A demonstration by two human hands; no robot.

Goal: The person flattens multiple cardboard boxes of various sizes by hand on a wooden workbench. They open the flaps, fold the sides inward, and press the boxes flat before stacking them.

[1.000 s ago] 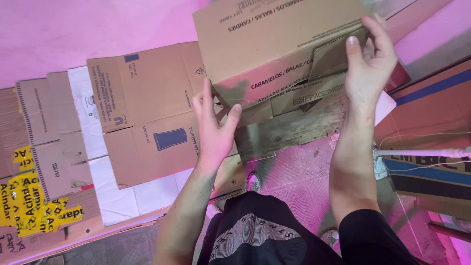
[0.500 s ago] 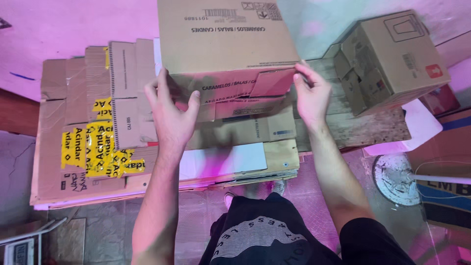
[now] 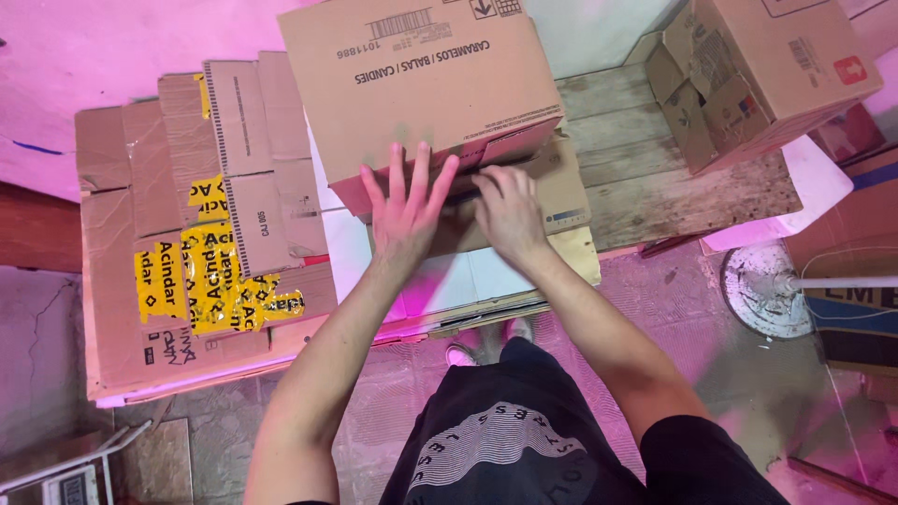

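Observation:
A brown cardboard box (image 3: 421, 84) stands on a stack of flattened cardboard in front of me. My left hand (image 3: 404, 201) lies flat with its fingers spread on the box's near side and flap. My right hand (image 3: 510, 208) has its fingers curled, pressing on a folded near flap (image 3: 559, 187) of the same box. Neither hand wraps around anything. Below the hands lies a pale flat sheet (image 3: 440, 281) of the stack.
Flattened boxes with yellow tape (image 3: 201, 271) lie at the left. A second brown box (image 3: 762, 70) sits tilted on a wooden pallet (image 3: 655, 178) at the right. A round fan base (image 3: 769, 292) stands on the floor at the right. My feet (image 3: 482, 341) are by the stack's edge.
The box has come down from being held up in both hands onto the stack. Both hands have moved from its sides to its near flaps, close together.

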